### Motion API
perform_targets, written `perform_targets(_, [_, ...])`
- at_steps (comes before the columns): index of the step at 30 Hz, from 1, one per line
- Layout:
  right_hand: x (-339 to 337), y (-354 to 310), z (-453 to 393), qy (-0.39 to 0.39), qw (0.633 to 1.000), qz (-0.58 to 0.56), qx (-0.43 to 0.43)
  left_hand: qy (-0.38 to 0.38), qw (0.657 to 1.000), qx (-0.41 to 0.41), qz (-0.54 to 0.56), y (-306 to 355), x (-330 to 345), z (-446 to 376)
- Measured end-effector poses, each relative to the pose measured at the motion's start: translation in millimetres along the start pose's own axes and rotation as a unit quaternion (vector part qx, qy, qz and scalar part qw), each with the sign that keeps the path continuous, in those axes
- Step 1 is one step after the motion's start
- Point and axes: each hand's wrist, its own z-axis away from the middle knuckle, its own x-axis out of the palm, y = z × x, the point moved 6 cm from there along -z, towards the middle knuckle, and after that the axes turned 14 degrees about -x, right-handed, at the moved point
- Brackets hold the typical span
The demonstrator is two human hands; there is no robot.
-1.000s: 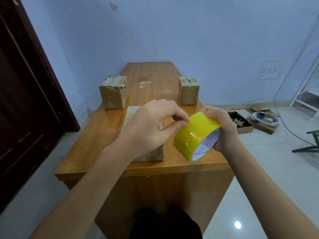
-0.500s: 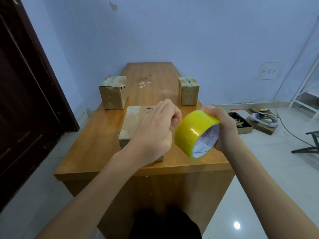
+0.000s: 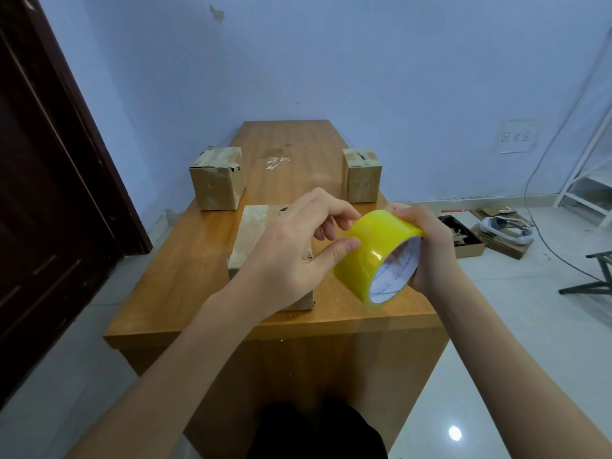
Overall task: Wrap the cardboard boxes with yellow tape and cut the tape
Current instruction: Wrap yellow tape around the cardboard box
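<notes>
From the head camera, looking down the length of the wooden table (image 3: pixel 185 276), the person has a roll of yellow tape (image 3: pixel 371 256) held up in the air over the table's near right corner. The right hand (image 3: pixel 427 250) is wrapped round the far side of the roll, fingers curled over its rim, gripping it firmly. The left hand (image 3: pixel 291 250) has come in close beside it: the thumb presses flat on the roll's yellow face while the other fingers curl loosely above, holding nothing that I can make out. To me this looks like hunting for the loose end of the tape; no strip is peeled free yet, so the wrapping itself has not started.

Just under the left hand lies the nearest cardboard box (image 3: pixel 251 233), partly hidden by it, bare of any yellow tape. Two more boxes stand farther off, one at the far left (image 3: pixel 217 180) and one at the far right (image 3: pixel 362 175), both likewise unwrapped.

Next, I would judge, a fingernail must catch the tape's edge and lift it, then the strip has to be drawn out and stuck down on the near box. I see nothing to cut with on the table.
</notes>
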Motion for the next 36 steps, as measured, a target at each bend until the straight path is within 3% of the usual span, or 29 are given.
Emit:
perform_targets(9, [0,3,3,0.006,0.999,0.032,0.001,-0.033,0.999,0.003,0.014,3,-4,-6])
perform_targets(17, [-6,4,0,0.039,0.996,0.071,0.030,-0.027,0.998,0.043,-0.044,8,-2,-8])
perform_targets(24, [-1,6,4,-0.029,0.999,-0.023,-0.020,0.008,0.993,0.095,-0.065,16,4,-4])
perform_targets(36, [4,14,3,-0.058,0.996,-0.069,-0.017,0.004,0.990,0.123,-0.072,14,5,0])
